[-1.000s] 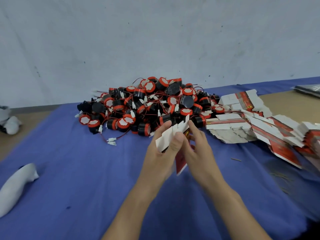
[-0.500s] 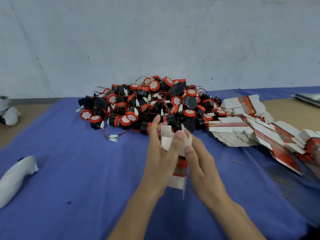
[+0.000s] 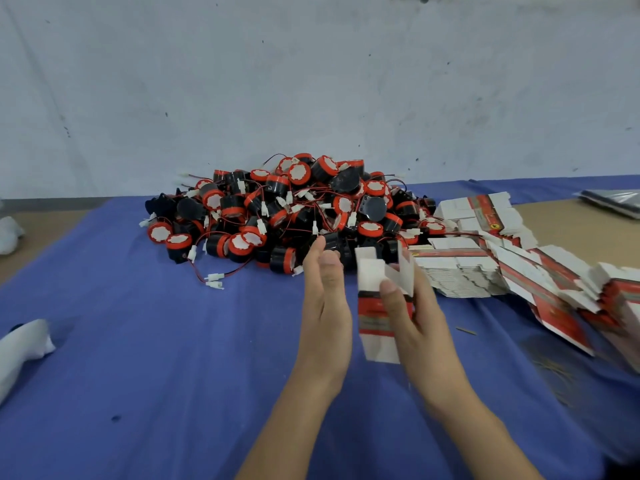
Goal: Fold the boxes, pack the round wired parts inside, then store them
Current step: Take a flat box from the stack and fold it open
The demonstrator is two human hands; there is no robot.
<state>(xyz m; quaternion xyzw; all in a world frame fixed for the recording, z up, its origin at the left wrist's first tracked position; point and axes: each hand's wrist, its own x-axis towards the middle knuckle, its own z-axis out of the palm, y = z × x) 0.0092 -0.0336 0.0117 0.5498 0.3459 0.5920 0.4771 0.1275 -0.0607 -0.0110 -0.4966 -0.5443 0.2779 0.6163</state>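
A small red-and-white printed cardboard box (image 3: 370, 306) stands upright above the blue cloth (image 3: 173, 341) that covers the tan bench (image 3: 571, 230). The right hand (image 3: 419, 323) holds it, its grip clamped on the box with the thumb on the near face and the fingers behind. The box's white top flaps stand open. The print on its red band is too blurred to read. The left hand (image 3: 325, 306) hovers just beside the box, its grip apart, fingers straight and touching nothing.

Beyond the hands lies a heap of round black parts with red rims, white face stickers and red wires ending in white plugs (image 3: 287, 216). To the right, stacks of flat unfolded red-and-white boxes (image 3: 502, 258) fan across the cloth. One carries a small yellow emblem, and its lettering is illegible. A white cloth bundle (image 3: 20, 344) lies at the left edge.
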